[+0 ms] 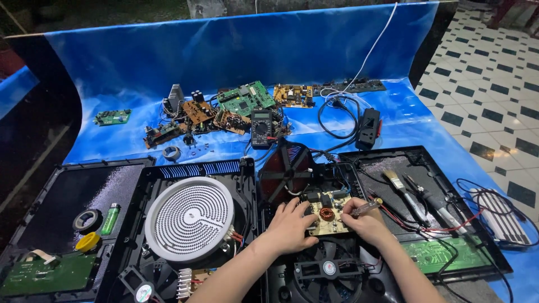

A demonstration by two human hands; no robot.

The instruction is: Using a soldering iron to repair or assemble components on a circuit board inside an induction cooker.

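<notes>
The small tan printed circuit board with a copper-wound coil [327,216] sat inside the opened black plastic housing of an induction cooker [314,264], just above the black cooling fan [328,269] and just below the dark red round coil disc [286,171]. It looked light and stiff but fragile: thin laminate studded with small parts and tethered by red and black wires, so it was probably best held by its bare edges or corners rather than by the components, and not pulled far against the leads.

The left hand [290,227] lay flat with its fingers spread, the fingertips resting on the board's left edge and pressing it down. The right hand [366,224] sat at the board's right edge, pinching a slim pen-like tool with a pale handle [368,207] between thumb and fingers, its tip angled toward the board's upper right corner. The board thus lay between the two hands, touching the left and just beside the right.

To the left a white ribbed round heating element [190,219] filled the other bay. To the right lay a paintbrush with a pale wooden handle [400,188] and dark-handled tools on a black panel. Farther back on the blue plastic-covered desk [135,146] stood a black digital multimeter [261,128] among loose green and brown circuit boards [244,98].
</notes>
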